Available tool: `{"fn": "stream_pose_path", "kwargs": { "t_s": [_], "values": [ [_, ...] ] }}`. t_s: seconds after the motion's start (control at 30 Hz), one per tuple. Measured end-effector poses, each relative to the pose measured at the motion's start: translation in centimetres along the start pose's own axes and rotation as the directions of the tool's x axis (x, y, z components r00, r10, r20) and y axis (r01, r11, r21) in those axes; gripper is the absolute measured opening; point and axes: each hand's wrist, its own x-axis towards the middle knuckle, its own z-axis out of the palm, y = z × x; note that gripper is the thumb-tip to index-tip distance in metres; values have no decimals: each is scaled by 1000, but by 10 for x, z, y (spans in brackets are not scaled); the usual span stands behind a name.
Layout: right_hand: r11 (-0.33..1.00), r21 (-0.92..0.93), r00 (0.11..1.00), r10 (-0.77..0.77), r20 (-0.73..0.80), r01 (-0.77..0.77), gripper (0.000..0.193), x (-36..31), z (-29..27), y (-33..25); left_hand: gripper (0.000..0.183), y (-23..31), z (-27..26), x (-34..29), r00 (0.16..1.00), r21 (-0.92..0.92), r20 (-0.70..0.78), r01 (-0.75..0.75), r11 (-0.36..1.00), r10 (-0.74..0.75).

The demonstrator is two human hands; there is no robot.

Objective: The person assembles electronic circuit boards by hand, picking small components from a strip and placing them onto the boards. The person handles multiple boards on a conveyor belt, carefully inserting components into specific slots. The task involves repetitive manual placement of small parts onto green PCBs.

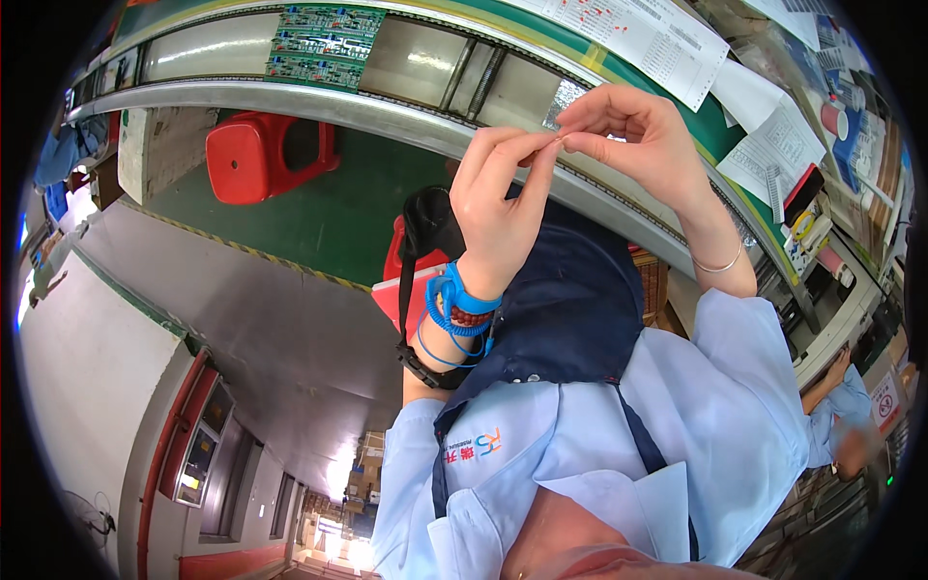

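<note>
Above the near rail of a conveyor line (416, 58), my two hands meet fingertip to fingertip. My left hand (498, 198) is closed in a pinch, with a blue coiled wrist strap (454, 300) on its wrist. Thumb and forefinger of my right hand (643, 145) are also pinched, touching the left fingertips. Whatever lies between them is too small to name. Just behind the right fingers, a shiny silvery piece (566, 100) shows in part on the line. Farther left on the conveyor sits a green circuit board panel (324, 45) filled with small components.
A red plastic stool (237, 159) stands on the green floor beyond the rail at left. Printed sheets (773, 150) cover the bench at right, near a paper cup (833, 118) and a dark red-edged device (803, 193). Another person (839, 411) is at far right.
</note>
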Motion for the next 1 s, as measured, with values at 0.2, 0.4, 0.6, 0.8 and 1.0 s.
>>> {"fn": "stream_pose_path", "kwargs": {
  "t_s": [0.2, 0.4, 0.6, 0.8, 1.0],
  "values": [
    [996, -92, 1000, -18, -20, 16, 12, -9, 5, 1, 12, -2, -2, -5, 993, -159, -33, 108, 981, -115],
    [992, -118, 998, -59, -36, 54, 13, -11, 10, 0, 14, 3, -6, -6, 997, -99, 2, 74, 992, -74],
    [957, -259, 978, -170, -123, 134, 13, -16, 16, -3, 17, 2, -6, -10, 998, -6, -56, -10, 1000, 9],
    [935, -307, 965, -228, -131, 179, 11, -16, 21, 0, 17, 1, -7, -11, 998, 31, -63, -20, 999, 22],
    [919, -328, 948, -279, -153, 217, 10, -18, 25, 3, 16, 3, -7, -13, 997, 30, -74, 6, 1000, -4]
  ]
}}
